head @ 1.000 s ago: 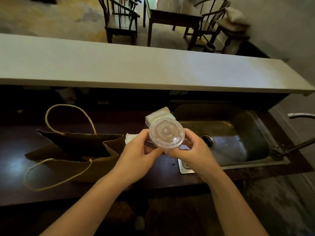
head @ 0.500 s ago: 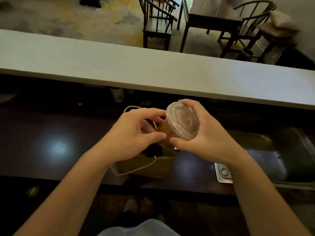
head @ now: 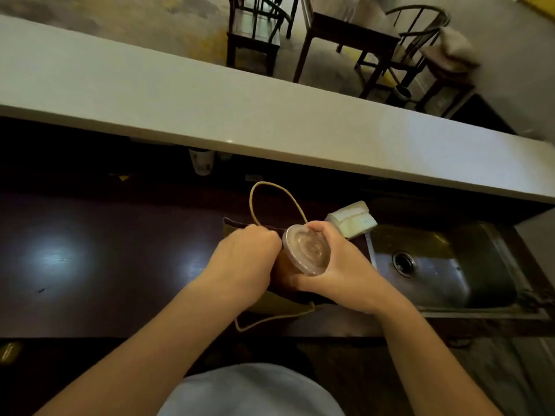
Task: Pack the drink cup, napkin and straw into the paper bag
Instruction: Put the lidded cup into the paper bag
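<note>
Compared with half a second ago, the drink cup (head: 306, 250) sits lower, its brown body now partly sunk into the mouth of the paper bag (head: 282, 304), and the right hand (head: 336, 268) has shifted from a hold around the lid's edge to a grip that is clamped on the cup from the side nearer the sink (head: 444, 265), thumb below the lid and fingers curled over its far rim. The left hand (head: 243, 262) has closed into a loose fist at the bag's rim beside the cup; what its grip pinches I cannot tell, though it seems to be the bag's edge. The cup's long axis runs nearly upright, tilted slightly, with the clear lid pointing up toward the camera. The bag stands on the dark worktop (head: 120, 265) just beside the sink, one cord handle (head: 270, 199) arched behind it. A folded napkin (head: 351, 219) lies between bag and sink. Most of the bag is hidden under both hands, and the cup's base cannot be seen.
</note>
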